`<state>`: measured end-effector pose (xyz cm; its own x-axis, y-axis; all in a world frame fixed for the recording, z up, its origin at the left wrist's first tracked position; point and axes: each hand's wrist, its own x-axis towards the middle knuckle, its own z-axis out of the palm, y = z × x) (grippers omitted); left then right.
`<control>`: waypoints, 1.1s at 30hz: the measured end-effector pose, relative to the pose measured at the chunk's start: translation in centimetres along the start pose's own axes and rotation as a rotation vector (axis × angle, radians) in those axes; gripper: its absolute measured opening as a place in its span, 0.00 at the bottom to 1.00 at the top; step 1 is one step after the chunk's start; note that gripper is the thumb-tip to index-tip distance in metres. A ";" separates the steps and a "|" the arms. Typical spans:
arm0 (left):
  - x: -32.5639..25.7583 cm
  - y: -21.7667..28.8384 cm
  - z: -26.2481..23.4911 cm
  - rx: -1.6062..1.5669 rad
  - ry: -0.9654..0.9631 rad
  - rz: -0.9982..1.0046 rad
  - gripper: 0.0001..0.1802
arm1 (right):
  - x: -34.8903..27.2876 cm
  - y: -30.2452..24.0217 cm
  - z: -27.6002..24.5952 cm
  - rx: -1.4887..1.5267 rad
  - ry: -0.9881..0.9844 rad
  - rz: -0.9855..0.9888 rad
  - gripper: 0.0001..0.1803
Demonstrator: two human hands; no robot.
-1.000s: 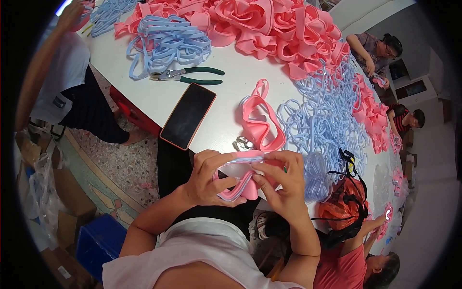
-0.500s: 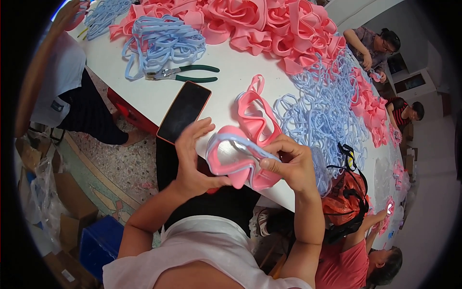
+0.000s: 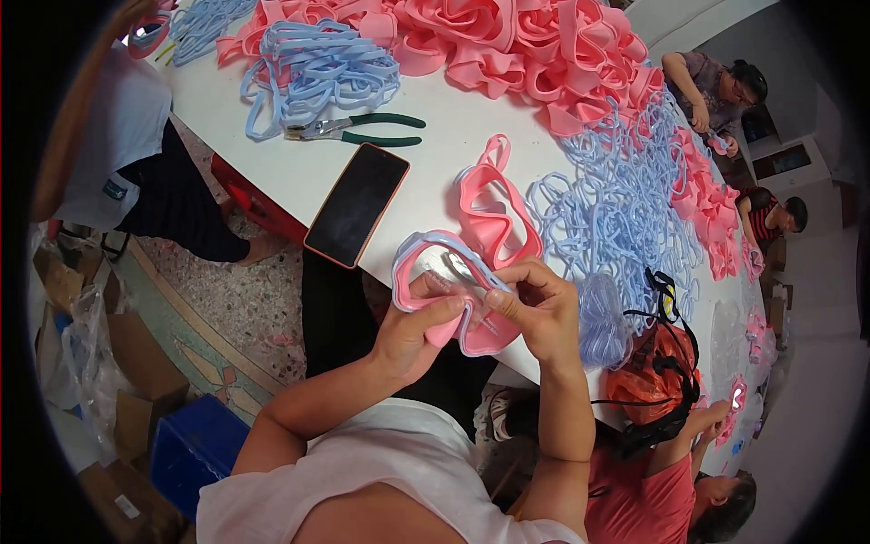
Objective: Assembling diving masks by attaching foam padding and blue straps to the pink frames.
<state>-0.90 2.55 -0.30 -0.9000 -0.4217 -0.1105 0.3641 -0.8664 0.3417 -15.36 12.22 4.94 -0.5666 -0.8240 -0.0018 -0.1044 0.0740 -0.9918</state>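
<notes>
A pink diving mask (image 3: pixel 490 335) with a light blue frame strip along its rim and a clear lens is held between my two hands, above the table's near edge. My left hand (image 3: pixel 410 337) grips its left side, thumb pressed on the pink skirt near the nose part and fingers behind the lens. On the right side, my right hand (image 3: pixel 544 308) pinches the blue strip and rim between thumb and fingers. Just beyond, another pink mask skirt (image 3: pixel 497 213) with a strap-like loop lies on the table.
Green-handled pliers (image 3: pixel 362 130) and a phone (image 3: pixel 359 204) lie on the white table (image 3: pixel 444 113). Around them are piled blue frames (image 3: pixel 322 77), pink skirts (image 3: pixel 553 54), more blue frames (image 3: pixel 607 199) and clear lenses (image 3: pixel 602 317). A red bag (image 3: pixel 648 376) sits right; several people work nearby.
My left hand, spread beside the mask before, has closed on its left side with the thumb over the rim. My right hand keeps its pinch. The view has shifted slightly.
</notes>
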 end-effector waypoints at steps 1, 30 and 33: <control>-0.2 0.1 0.2 -0.001 0.007 0.006 0.08 | -0.1 0.0 0.0 0.002 -0.009 0.003 0.10; 3.4 9.8 1.2 0.942 -0.113 0.005 0.27 | -1.6 -0.6 -2.7 -0.203 0.061 -0.065 0.19; 3.5 10.4 1.1 0.879 -0.063 0.096 0.28 | -2.3 -0.6 -2.2 -0.055 0.056 -0.005 0.22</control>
<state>-0.51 -7.63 3.93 -0.8960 -0.4440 -0.0021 0.1459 -0.2988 0.9431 -15.78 15.35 5.84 -0.6108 -0.7917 0.0119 -0.1511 0.1019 -0.9833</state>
